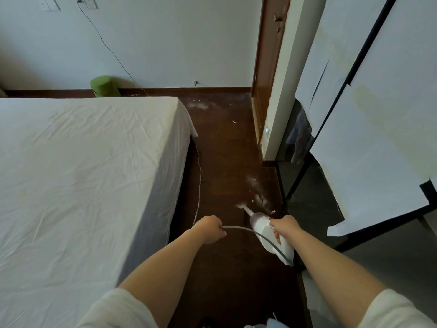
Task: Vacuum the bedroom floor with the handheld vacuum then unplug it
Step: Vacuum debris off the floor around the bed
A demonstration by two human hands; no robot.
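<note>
My right hand [285, 227] grips the handle of a white handheld vacuum [264, 229]. Its narrow nozzle points down at white dust and scraps [256, 192] on the dark wooden floor [224, 150]. My left hand [209, 228] holds the vacuum's grey cord [238, 228], which loops from the vacuum's rear to my fist. The cord then runs along the bed's side, up the wall to a plug [80, 1] in a wall socket at top left. More dust [198, 105] lies near the far wall.
A bed with a white sheet [82, 174] fills the left side. A green cylindrical bin [104, 86] stands by the far wall. A brown door frame [267, 67] and paper-covered black-framed wardrobe panels [378, 138] bound the narrow floor strip on the right.
</note>
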